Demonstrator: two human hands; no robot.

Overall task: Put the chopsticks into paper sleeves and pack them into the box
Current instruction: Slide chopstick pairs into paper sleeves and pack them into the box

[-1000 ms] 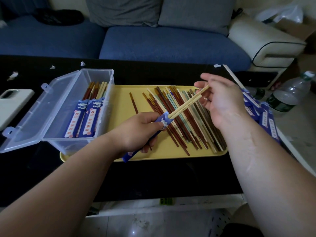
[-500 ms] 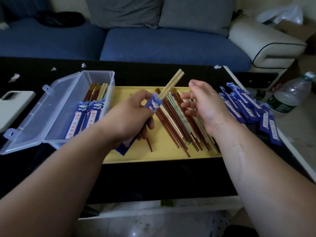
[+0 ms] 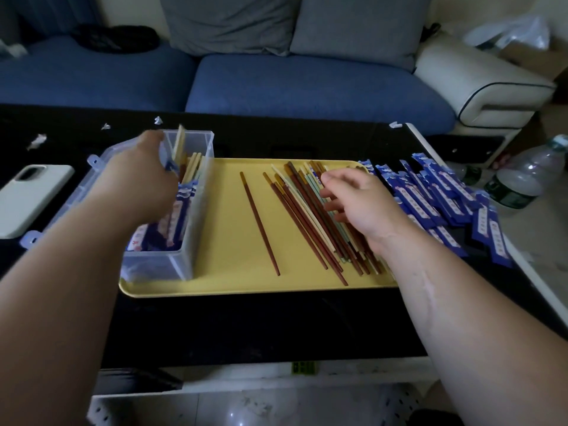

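Your left hand [image 3: 144,179] is now over the open box [image 3: 199,229]. Half a second ago it was in the middle of the tray, so it has moved across to the left. It holds the sleeved pair [image 3: 179,142], two pale sticks in a blue paper sleeve. I see only the back of this hand, so the fingers are hidden, but the pair stands up tilted beside it and I think the fingers are curled round the sleeve. The bottom end of the pair is already down inside the box, and the top still pokes up above the rim.

Other packed pairs [image 3: 176,216] lie flat in the box under it. So this pair is nearly packed (it only needs to be laid down and let go).

Your right hand [image 3: 365,207] has gone down too. Before, it was up in the air next to the pair. Now its fingers are loosely spread and rest on the loose chopsticks [image 3: 302,216] on the yellow tray [image 3: 227,272]. It is not pinching any stick that I can see. I think it is feeling for the next two.

One brown chopstick [image 3: 259,222] lies alone, apart from the pile. The empty sleeves [image 3: 430,198] sit in a heap on the table, just right of the tray. Many sticks and sleeves are left, so there is a lot more to do.
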